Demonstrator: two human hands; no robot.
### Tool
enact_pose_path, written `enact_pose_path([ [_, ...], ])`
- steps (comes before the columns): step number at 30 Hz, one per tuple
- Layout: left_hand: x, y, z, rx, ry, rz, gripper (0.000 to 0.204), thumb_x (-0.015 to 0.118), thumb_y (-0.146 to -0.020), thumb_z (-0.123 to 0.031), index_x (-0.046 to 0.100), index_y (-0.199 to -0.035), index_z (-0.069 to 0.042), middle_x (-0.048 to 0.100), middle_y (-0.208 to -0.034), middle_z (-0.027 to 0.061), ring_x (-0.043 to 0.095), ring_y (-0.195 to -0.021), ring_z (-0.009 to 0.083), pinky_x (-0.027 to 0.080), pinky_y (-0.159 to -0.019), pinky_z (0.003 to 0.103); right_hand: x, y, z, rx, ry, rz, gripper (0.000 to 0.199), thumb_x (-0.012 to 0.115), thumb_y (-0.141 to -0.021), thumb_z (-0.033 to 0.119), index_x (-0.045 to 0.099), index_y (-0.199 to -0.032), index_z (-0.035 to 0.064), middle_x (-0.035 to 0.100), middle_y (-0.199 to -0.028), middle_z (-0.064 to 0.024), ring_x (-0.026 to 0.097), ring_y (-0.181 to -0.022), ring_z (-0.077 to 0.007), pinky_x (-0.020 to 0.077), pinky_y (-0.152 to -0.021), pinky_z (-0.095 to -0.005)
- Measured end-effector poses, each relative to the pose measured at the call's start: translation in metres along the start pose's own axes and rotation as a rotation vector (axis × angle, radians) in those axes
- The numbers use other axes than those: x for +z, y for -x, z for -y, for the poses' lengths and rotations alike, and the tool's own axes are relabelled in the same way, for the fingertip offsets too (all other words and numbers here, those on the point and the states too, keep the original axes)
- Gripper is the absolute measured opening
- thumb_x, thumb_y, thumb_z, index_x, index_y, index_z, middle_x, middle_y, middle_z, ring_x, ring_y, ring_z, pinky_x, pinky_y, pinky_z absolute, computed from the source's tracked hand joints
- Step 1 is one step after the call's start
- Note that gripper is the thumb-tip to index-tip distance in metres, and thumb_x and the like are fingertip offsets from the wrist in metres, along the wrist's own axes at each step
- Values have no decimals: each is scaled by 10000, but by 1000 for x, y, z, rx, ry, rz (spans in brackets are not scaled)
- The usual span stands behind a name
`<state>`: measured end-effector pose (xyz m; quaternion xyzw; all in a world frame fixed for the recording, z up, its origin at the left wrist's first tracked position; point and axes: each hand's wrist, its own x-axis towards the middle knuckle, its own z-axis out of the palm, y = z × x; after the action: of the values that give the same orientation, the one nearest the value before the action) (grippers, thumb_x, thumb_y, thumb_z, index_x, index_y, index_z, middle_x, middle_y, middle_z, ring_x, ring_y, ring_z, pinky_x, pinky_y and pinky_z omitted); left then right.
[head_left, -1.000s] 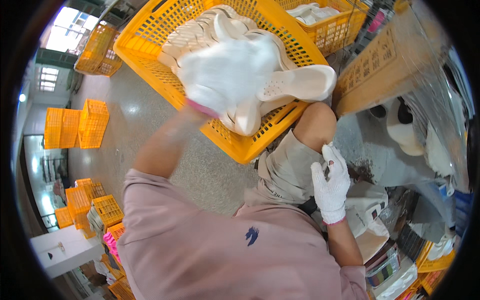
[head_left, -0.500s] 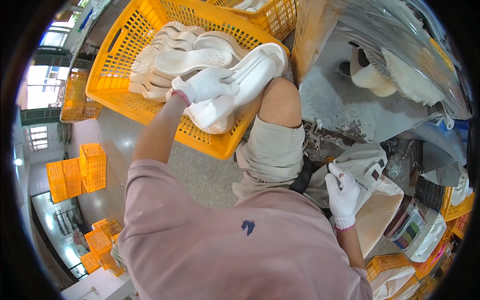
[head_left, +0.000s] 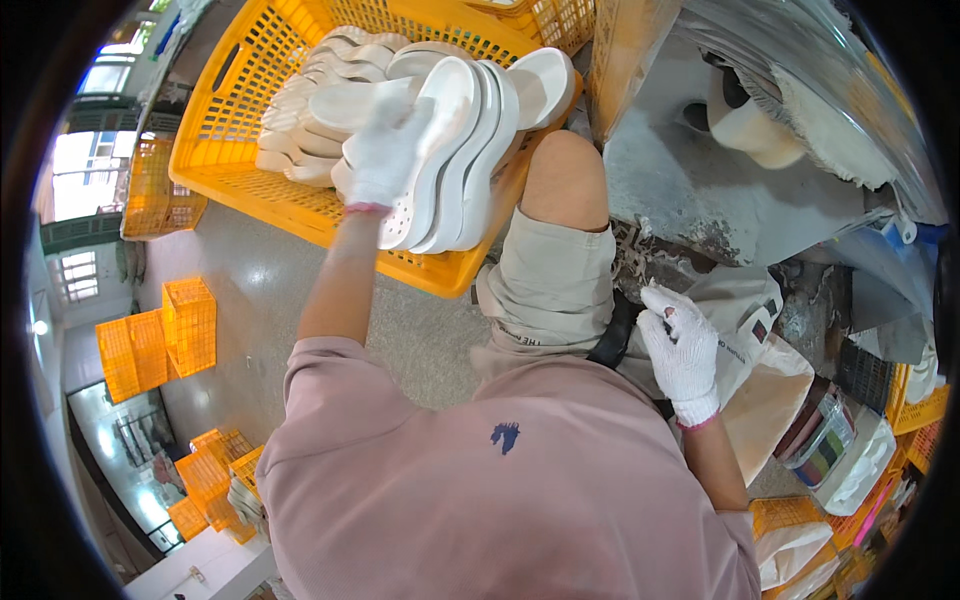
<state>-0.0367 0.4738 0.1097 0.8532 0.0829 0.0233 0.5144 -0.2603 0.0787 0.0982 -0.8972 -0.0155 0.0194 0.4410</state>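
Observation:
My left hand (head_left: 385,155), in a white knit glove, is over the yellow crate and smeared by motion. It is beside a stack of white shoe soles (head_left: 455,165), which lie nested against each other; whether the fingers grip them is not clear. One more white sole (head_left: 541,88) leans at the crate's right rim. Behind the hand, several off-white soles (head_left: 320,110) are piled in rows. My right hand (head_left: 682,345), also gloved, is beside my thigh with its fingers bent together. Anything small between those fingertips cannot be made out.
The yellow plastic crate (head_left: 262,198) stands in front of my knee. At the right is a grey, stained surface (head_left: 730,200) with plastic sheeting (head_left: 830,70) and a white piece (head_left: 755,130) on it. Stacked orange crates (head_left: 187,325) stand on the floor at left.
My left hand has drawn back slightly and left its spot on top of the soles. The soles at the crate's right now stand fanned in a stack. My right hand stays beside my thigh.

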Motion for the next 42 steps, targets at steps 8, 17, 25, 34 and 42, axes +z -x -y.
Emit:
enact_pose_path([
  [8,-44,-20,33,-88,-303,504,748,834,-893,-395,507,-1432,9,626,-1338,128,587,-1228,233,488,-1060,372,0,19,-9,53,12,-47,260,743,-937,131,769,-1177,33,764,-1187,-193,743,-1069,-347,588,-904,-409],
  [17,-1,38,-25,290,-968,-255,690,770,-868,-407,615,-1395,12,647,-1332,253,587,-1246,433,445,-1116,494,6,23,-21,4,21,-69,258,748,-936,124,771,-1183,52,767,-1177,-185,742,-1059,-350,596,-874,-403],
  [25,-4,-2,-46,-203,557,408,409,636,-1049,-249,587,-1406,-55,649,-1225,29,626,-1140,147,523,-1015,316,-1,13,-18,-36,30,-42,298,744,-934,118,763,-1224,51,757,-1201,-201,738,-1083,-355,588,-914,-398],
  [34,59,144,-107,560,-265,851,567,735,-911,-402,610,-1358,-77,611,-1292,153,650,-1137,309,528,-1003,430,-52,35,25,355,-993,-122,601,647,-1013,156,477,-1557,-35,606,-1467,-156,612,-1315,-242,540,-1050,-387],
  [42,278,136,-128,179,418,744,557,831,-881,-427,648,-1245,-47,665,-1313,117,665,-1116,297,549,-1005,423,-141,77,5,502,-333,-881,414,637,-1033,146,614,-1393,-58,679,-1339,-132,637,-1195,-198,497,-1035,-330],
])
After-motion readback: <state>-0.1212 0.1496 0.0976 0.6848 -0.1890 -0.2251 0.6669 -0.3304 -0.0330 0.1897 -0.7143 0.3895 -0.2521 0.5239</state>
